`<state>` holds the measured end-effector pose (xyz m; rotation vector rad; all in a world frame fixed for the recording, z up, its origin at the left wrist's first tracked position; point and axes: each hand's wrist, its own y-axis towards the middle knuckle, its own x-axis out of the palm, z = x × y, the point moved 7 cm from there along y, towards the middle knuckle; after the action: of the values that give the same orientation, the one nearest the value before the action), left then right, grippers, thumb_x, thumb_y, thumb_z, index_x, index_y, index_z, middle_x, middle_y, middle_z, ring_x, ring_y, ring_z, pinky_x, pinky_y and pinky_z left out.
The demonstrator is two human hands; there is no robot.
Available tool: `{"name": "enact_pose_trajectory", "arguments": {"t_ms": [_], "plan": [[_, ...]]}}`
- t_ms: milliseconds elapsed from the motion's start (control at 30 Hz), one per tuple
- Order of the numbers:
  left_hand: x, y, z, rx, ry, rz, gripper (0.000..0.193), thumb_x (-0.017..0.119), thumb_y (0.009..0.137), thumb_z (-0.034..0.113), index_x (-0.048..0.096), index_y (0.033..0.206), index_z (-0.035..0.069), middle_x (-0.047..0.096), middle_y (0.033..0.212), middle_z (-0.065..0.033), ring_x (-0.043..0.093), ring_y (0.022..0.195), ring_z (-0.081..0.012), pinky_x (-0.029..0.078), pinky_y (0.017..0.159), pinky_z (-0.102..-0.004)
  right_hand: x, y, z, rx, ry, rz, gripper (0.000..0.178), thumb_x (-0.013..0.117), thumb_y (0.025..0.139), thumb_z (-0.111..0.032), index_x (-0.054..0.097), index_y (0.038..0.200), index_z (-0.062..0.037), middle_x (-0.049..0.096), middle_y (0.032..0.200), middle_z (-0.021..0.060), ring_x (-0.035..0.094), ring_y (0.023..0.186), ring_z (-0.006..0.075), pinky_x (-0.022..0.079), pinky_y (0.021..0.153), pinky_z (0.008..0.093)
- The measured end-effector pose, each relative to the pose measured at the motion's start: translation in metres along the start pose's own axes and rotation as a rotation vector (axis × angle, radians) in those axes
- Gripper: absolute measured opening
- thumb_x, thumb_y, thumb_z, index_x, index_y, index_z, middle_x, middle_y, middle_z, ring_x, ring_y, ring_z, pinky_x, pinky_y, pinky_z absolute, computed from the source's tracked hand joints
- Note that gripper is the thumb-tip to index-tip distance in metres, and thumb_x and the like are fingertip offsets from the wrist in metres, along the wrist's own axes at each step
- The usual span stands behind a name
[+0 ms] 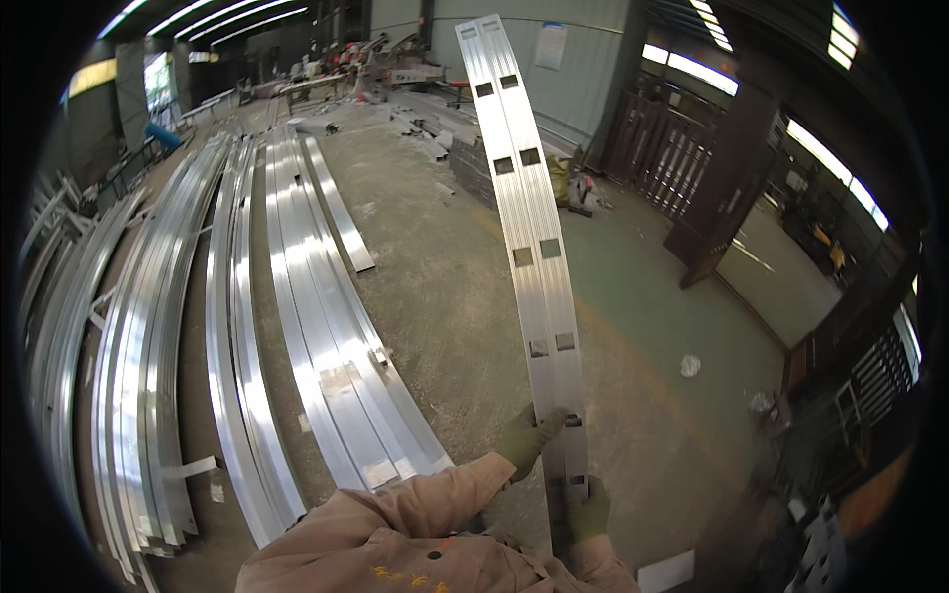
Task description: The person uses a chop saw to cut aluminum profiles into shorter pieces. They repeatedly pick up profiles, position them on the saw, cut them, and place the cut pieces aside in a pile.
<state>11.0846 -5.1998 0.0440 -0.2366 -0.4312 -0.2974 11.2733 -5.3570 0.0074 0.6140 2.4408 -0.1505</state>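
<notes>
A long silver aluminium profile (539,277) stretches away from my body, with two rows of square cut-outs and a groove down its length. My left hand (524,442), in a green glove, is closed around its left edge, thumb lying over the top face beside a cut-out. Closer to my body, my right hand (591,511), also gloved in green, grips the right edge. The fingers under the profile are hidden. The near end of the profile passes down in front of my brown jacket (395,539).
Wide aluminium profiles (326,336) lie lengthwise on the left, with further stacks (163,326) beyond them. A shorter strip (338,203) lies alongside. At the right stand an open brown door (736,168) and a slatted gate (657,153). A crumpled white scrap (690,366) is on the floor.
</notes>
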Motion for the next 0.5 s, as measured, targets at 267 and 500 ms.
{"name": "enact_pose_trajectory", "arguments": {"t_ms": [267,500], "plan": [[-0.037,0.214,0.038,-0.137,-0.215,-0.054,0.068,0.096,0.109,0.031,0.068,0.164,0.002,0.079,0.154,-0.0114,0.074,0.141,-0.0277,0.057,0.124,-0.0453,0.068,0.231,-0.029,-0.038,0.073,-0.152,0.057,0.096,0.094,-0.044,0.083,0.125,0.0009,0.089,0.109,0.0230,0.088,0.101,0.0360,0.067,0.088,0.0504],[-0.101,0.422,0.043,-0.156,-0.307,0.143,0.058,0.095,0.109,0.024,0.074,0.157,0.001,0.083,0.144,-0.0112,0.079,0.131,-0.0274,0.062,0.115,-0.0459,0.171,0.453,-0.020,-0.096,0.018,-0.321,0.058,0.097,0.091,-0.048,0.085,0.127,-0.0032,0.089,0.110,0.0239,0.089,0.103,0.0383,0.067,0.088,0.0520]]}}
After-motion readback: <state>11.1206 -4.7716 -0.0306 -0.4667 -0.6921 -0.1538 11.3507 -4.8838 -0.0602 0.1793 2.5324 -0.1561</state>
